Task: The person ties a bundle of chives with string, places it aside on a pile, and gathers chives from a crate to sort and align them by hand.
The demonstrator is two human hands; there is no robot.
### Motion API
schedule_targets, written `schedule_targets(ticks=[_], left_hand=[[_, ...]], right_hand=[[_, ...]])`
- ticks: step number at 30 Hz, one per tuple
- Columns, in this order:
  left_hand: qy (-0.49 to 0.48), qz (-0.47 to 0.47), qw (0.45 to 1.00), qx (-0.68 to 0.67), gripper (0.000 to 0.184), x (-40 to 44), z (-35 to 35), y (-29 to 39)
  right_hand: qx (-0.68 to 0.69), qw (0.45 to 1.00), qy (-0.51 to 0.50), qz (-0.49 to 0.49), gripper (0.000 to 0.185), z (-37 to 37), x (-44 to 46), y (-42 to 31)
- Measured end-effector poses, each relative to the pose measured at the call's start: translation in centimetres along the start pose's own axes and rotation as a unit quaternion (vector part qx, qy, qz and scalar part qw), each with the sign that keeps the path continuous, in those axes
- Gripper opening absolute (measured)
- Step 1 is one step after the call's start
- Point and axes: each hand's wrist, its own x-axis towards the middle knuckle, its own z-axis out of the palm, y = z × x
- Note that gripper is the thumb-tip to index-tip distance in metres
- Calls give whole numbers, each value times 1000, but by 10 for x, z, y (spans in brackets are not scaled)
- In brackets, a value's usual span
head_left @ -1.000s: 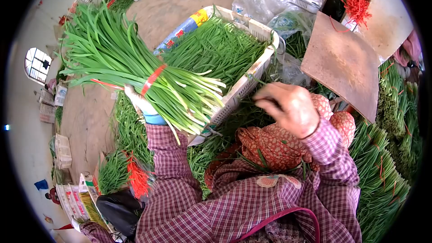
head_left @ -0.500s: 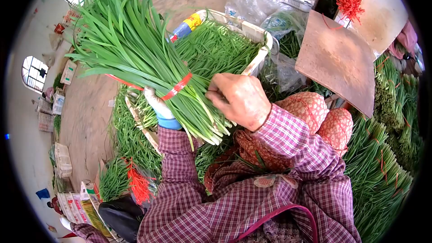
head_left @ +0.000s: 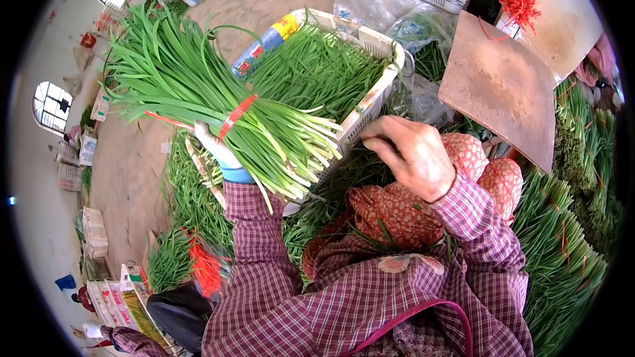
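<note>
A bunch of garlic chives (head_left: 198,86) lies across my left hand (head_left: 217,147), its leaves fanning to the upper left and pale stem ends pointing right. That hand wears a white covering with a blue cuff and is closed round the underside; the bundle hides most of its fingers. A red tie (head_left: 237,116) circles the stems, with a loose tail hanging left. My bare right hand (head_left: 417,158) is apart from the bunch, to the right of the stem ends. Its thumb and fingers are pinched together; anything between them is too small to make out.
Beyond the bunch stands a white crate (head_left: 390,66) full of loose chives, with a blue-yellow package at its edge. A brown board (head_left: 499,86) is at right, red ties (head_left: 516,1) above it. Tied bunches (head_left: 555,251) are stacked at right. Another person's sleeve (head_left: 135,340) shows lower left.
My right hand has drawn away from the stems to the right. The bunch in my left hand has shifted slightly left and down, its stem ends now more level.
</note>
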Motion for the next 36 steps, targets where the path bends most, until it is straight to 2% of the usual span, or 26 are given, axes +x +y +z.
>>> schedule_targets(ticks=[1,3,5,6,8,11,16,28,36], left_hand=[[15,12,999,36,87,-3,9,0],[23,37,998,49,85,-5,10,-1],[-54,14,998,-31,76,-8,9,-2],[-27,11,999,-24,76,-11,15,-4],[-26,18,999,2,78,-12,17,-6],[-52,21,998,33,79,-9,16,-6],[-33,11,999,19,79,-10,19,-9],[-48,6,998,37,84,-10,11,-3],[-46,3,999,29,87,-5,8,3]], right_hand=[[15,1000,19,-12,9,5,9,-6],[31,999,17,-29,12,18,29,-21],[47,999,2,-28,17,33,46,-30],[47,998,1,-30,17,38,50,-32],[-46,998,-30,-29,14,47,55,-31],[-88,996,-17,-29,15,50,56,-31],[-52,997,-49,-4,11,53,65,-18],[-116,991,-55,-20,16,56,61,-19],[-69,996,-39,-45,17,32,26,-11]])
